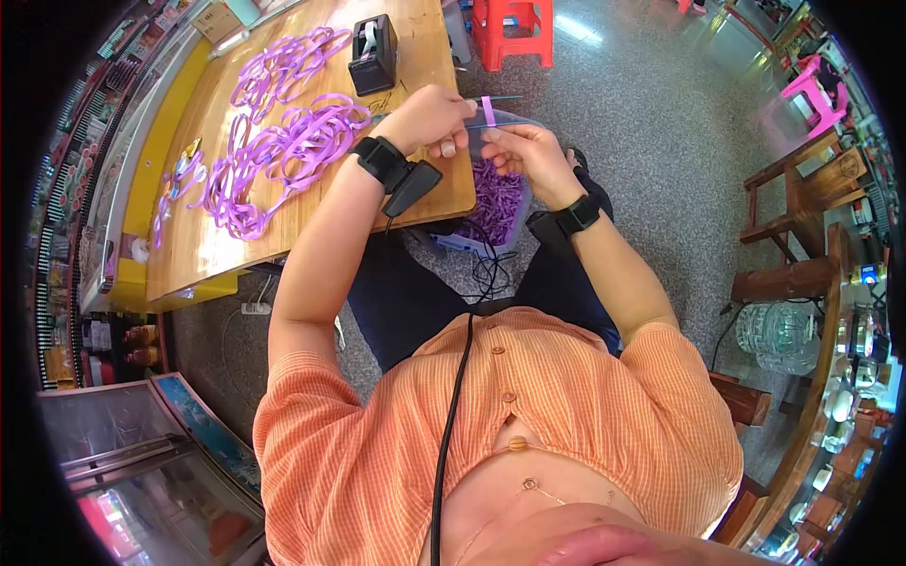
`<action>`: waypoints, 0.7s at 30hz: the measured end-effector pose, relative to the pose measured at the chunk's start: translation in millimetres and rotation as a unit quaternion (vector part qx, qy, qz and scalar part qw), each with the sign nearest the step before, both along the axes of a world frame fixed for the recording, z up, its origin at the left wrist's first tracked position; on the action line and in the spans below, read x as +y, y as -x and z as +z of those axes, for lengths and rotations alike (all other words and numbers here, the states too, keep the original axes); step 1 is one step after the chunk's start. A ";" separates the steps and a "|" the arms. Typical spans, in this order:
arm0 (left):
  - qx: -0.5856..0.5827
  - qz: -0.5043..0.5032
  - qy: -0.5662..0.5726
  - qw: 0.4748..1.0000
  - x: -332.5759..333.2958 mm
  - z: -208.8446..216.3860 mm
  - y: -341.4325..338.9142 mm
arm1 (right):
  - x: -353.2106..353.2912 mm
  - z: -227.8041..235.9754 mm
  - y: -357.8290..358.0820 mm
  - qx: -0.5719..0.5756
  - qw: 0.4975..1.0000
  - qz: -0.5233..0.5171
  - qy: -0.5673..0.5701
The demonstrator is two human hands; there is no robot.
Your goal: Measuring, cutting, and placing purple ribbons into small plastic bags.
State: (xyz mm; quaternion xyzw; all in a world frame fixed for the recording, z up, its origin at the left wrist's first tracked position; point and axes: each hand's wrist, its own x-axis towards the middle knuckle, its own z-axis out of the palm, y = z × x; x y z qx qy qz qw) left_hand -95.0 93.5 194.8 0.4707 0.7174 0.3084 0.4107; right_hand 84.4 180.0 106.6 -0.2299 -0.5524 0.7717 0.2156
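In front of me, past the table's near right corner, two thin dark-teal sticks (508, 97) lie nearly side by side. A short strip of purple ribbon (488, 111) spans them. My left hand (429, 118) is closed, its thumb and fingertips pinching at the sticks' left ends. From the right, my right hand (533, 158) pinches with thumb and forefinger near the lower stick, just below the ribbon strip. Exactly which stick each hand grips is too small to tell. Beneath both hands, a clear plastic bin (461, 243) holds many small purple ribbon pieces (500, 200).
Loose heaps of purple ribbon (283, 156) cover much of the wooden table (311, 222). A black tape dispenser (374, 58) stands beside them. Beyond is a red stool (512, 36). A black cable (455, 396) hangs down my front. Wooden chairs (802, 193) stand at right.
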 end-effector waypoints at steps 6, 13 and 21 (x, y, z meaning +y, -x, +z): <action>-0.137 -0.024 0.068 0.988 -5.1 4.2 -9.0 | -4.0 -1.3 -1.2 0.006 1.000 -0.010 0.006; -0.195 -0.081 0.033 0.977 -6.8 -12.8 8.8 | -0.2 55.1 -0.8 0.007 0.993 0.013 -0.120; -0.196 -0.116 0.018 0.974 -6.2 -12.8 11.1 | 38.3 115.0 134.5 -0.045 0.967 0.085 -0.235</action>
